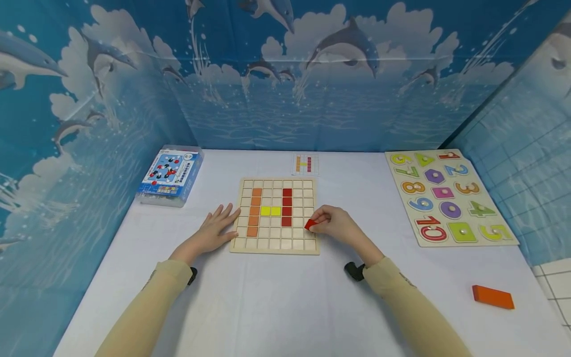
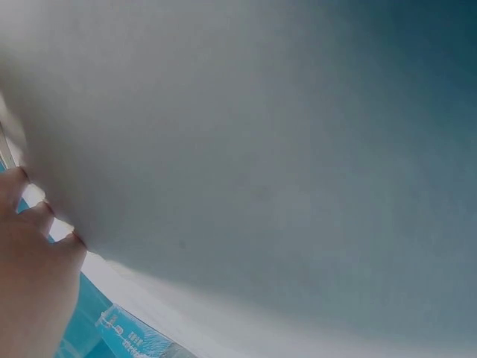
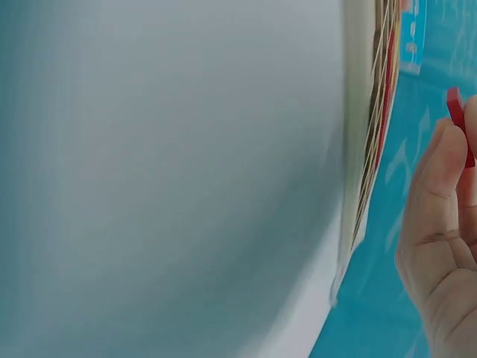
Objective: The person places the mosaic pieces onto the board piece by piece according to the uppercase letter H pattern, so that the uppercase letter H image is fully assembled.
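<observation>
A wooden grid board (image 1: 273, 244) lies flat on the white table. Orange tiles (image 1: 255, 210) form a column in its left part, and dark red tiles (image 1: 287, 207) form another to the right. Two yellow tiles (image 1: 270, 211) sit side by side between them. My right hand (image 1: 335, 225) pinches a small red tile (image 1: 309, 224) over the board's right edge; the right wrist view shows this red tile (image 3: 457, 112) between thumb and finger. With fingers spread, my left hand (image 1: 209, 233) touches the board's left edge.
A printed card (image 1: 305, 164) with a coloured grid pattern lies behind the board. At the back left is a blue boxed set (image 1: 170, 175). A number-and-shape puzzle board (image 1: 428, 191) lies on the right, with an orange block (image 1: 493, 297) nearer the front.
</observation>
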Available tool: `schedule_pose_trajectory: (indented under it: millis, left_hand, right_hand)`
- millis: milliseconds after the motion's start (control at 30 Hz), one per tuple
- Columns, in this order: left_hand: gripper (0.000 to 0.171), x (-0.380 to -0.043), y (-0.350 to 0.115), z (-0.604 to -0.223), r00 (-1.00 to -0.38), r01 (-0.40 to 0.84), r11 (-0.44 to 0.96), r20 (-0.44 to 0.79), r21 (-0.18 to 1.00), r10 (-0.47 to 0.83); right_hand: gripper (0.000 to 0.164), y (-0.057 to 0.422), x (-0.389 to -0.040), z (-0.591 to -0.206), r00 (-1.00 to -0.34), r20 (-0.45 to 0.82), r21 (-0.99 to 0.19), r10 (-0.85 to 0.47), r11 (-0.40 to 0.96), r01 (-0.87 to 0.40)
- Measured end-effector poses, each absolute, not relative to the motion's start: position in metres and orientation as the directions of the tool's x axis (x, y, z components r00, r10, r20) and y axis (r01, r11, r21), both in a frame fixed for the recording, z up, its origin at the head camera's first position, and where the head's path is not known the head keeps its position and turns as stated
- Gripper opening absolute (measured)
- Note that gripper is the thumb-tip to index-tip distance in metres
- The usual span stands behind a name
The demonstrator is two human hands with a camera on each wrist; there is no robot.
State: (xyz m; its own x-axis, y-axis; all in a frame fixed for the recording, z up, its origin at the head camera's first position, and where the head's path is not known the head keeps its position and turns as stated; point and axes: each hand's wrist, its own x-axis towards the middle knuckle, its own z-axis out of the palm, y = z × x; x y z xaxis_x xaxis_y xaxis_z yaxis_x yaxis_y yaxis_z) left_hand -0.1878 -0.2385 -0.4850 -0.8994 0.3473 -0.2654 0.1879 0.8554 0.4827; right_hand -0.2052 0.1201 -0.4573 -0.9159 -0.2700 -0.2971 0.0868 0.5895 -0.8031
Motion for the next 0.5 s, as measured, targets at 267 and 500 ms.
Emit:
schedule_pose_trajectory:
  millis: [267, 500]
  left_hand:
    - [0.07, -0.187, -0.237, -0.483, -0.899, 0.178, 0.855, -0.274, 0.487, 0.343]
    - [0.069, -0.188, -0.237, -0.483, -0.895, 0.185, 0.854, -0.276, 0.487, 0.351]
  right_hand:
    - [0.021, 0.08, -0.213, -0.456, -0.897, -0.302, -0.809, -0.323, 0.585, 0.061]
    - [0.016, 0.064, -0.214, -0.459, -0.885, -0.306, -0.781, -0.352, 0.625, 0.022]
